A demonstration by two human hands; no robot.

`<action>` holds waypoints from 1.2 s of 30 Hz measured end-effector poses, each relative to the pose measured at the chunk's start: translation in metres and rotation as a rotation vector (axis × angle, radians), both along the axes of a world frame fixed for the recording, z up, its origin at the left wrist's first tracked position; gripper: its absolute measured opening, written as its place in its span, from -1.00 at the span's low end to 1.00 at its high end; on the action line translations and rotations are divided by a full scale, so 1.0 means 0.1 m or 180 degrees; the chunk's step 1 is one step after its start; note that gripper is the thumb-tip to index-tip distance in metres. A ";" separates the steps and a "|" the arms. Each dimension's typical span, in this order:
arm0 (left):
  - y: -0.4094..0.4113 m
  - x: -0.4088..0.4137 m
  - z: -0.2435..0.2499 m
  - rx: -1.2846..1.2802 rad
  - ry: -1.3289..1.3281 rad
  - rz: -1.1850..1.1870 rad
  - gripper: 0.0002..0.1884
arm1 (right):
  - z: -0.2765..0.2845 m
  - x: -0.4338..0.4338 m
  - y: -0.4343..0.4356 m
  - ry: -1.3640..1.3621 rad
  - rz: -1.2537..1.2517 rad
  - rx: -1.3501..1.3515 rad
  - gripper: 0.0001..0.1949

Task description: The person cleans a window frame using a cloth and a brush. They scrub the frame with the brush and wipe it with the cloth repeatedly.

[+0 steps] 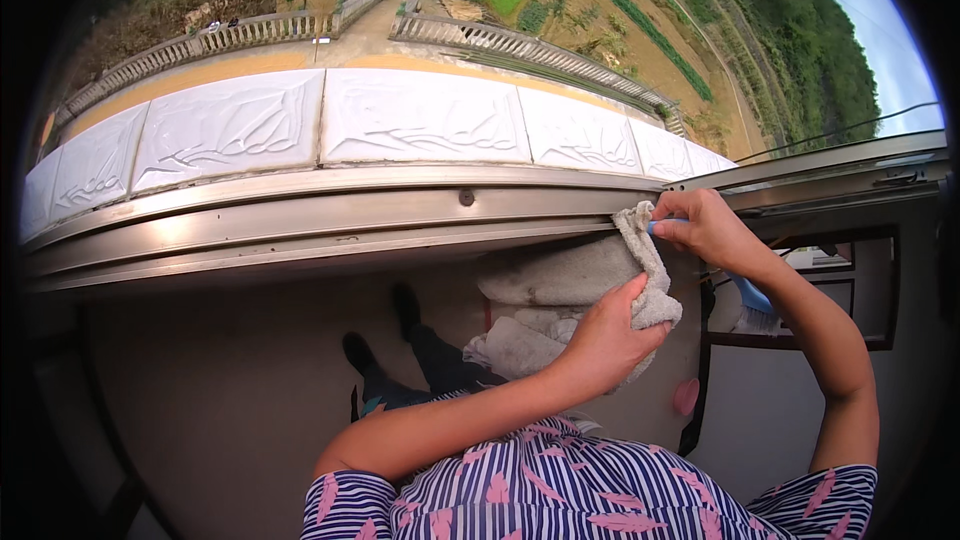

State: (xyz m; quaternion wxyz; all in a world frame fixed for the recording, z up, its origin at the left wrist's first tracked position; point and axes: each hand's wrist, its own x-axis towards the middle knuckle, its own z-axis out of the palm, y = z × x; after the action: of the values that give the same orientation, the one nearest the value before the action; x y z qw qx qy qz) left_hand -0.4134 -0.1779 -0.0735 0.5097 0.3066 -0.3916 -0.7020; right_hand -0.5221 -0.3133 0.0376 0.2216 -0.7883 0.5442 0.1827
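My left hand (619, 333) grips the lower, bunched part of a damp-looking grey cloth (654, 270). The cloth's upper end lies against the right end of a metal sliding-window track (360, 211). Between the thumb and fingers of my right hand (697, 225) is a light blue handle (666, 227), its tip touching the cloth's top. Past my right forearm shows a blue brush head (754, 307) with pale bristles. It appears to belong to the same handle, though the forearm hides the joining part.
A metal window sash (817, 168) rises on the right. Beyond the track runs a ledge of white relief panels (424, 119), with a balustrade (525, 52) and fields outside. Below are pale cloth-covered padding (562, 273), a pink bowl (685, 396) and my shoes (406, 307).
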 end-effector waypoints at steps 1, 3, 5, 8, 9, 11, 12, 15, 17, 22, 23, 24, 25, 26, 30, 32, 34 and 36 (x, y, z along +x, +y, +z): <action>-0.09 -0.04 0.02 0.0107 0.0074 -0.0102 -0.35 | 0.02 -0.21 -0.11 0.0237 -0.0062 -0.0088 -0.84; -0.28 -0.15 0.04 0.0293 0.0262 -0.0305 -0.37 | 0.03 -0.66 -0.22 0.0356 -0.0266 -0.0228 -0.84; -0.40 -0.22 -0.02 0.0299 0.0503 -0.0489 -0.35 | 0.02 -0.67 -0.24 0.0301 -0.0062 -0.0315 -0.83; -0.37 -0.28 -0.01 0.0264 -0.0011 -0.0317 -0.32 | -0.04 -0.63 -0.17 0.0284 -0.0175 -0.0393 -0.83; -0.35 -0.27 0.00 0.0234 -0.0035 -0.0354 -0.33 | -0.05 -0.62 -0.11 0.0220 -0.0169 -0.0477 -0.83; -0.31 -0.17 0.01 0.0178 -0.0109 -0.0372 -0.33 | -0.06 -0.42 -0.02 0.0093 -0.0038 -0.0505 -0.83; -0.29 -0.09 0.03 0.0248 -0.0014 -0.0441 -0.33 | -0.08 -0.38 0.00 0.0128 -0.0062 -0.0634 -0.84; -0.23 0.14 0.04 0.0297 0.0085 -0.0455 -0.33 | -0.15 -0.40 0.06 0.0197 -0.0310 -0.0658 -0.85; -0.14 0.19 -0.01 0.0123 -0.0096 -0.0214 -0.34 | -0.15 -0.26 0.12 -0.0020 -0.0455 -0.0560 -0.86; 0.03 0.27 -0.02 0.0138 -0.0116 0.0121 -0.35 | -0.13 0.07 0.26 -0.0064 -0.0358 -0.0552 -0.86; 0.08 0.36 0.02 0.0194 -0.0081 0.0093 -0.35 | -0.12 0.08 0.30 -0.0044 -0.0386 -0.0551 -0.86; 0.09 0.46 0.03 0.0250 0.0109 -0.0126 -0.35 | -0.15 0.08 0.33 -0.0253 -0.0382 -0.0480 -0.86; 0.14 0.45 0.00 0.0009 -0.0131 0.0225 -0.34 | -0.15 0.25 0.40 -0.0318 -0.0301 -0.0426 -0.86; 0.22 0.41 -0.03 -0.0231 -0.0374 0.0575 -0.33 | -0.21 0.40 0.43 -0.0601 0.0040 -0.0464 -0.87; 0.38 0.76 0.13 0.0191 -0.0231 0.0351 -0.32 | -0.26 0.90 0.53 -0.0783 0.0393 -0.0185 -0.84; 0.43 0.82 0.16 0.0228 -0.0096 0.0384 -0.31 | -0.23 0.96 0.50 -0.0757 0.0520 -0.0111 -0.84; 0.47 0.79 0.23 0.0203 -0.0145 0.0450 -0.30 | -0.16 0.94 0.42 -0.0878 0.0353 0.0247 -0.85; 0.44 0.70 0.30 0.0093 -0.0320 0.0506 -0.30 | -0.16 0.79 0.27 -0.0941 0.0071 0.0637 -0.85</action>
State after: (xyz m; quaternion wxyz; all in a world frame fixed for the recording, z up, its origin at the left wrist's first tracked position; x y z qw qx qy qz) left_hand -0.3434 -0.1340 -0.0440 0.5390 0.3790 -0.3809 -0.6486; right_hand -0.4427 -0.2862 0.0213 0.3745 -0.7866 0.4759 0.1205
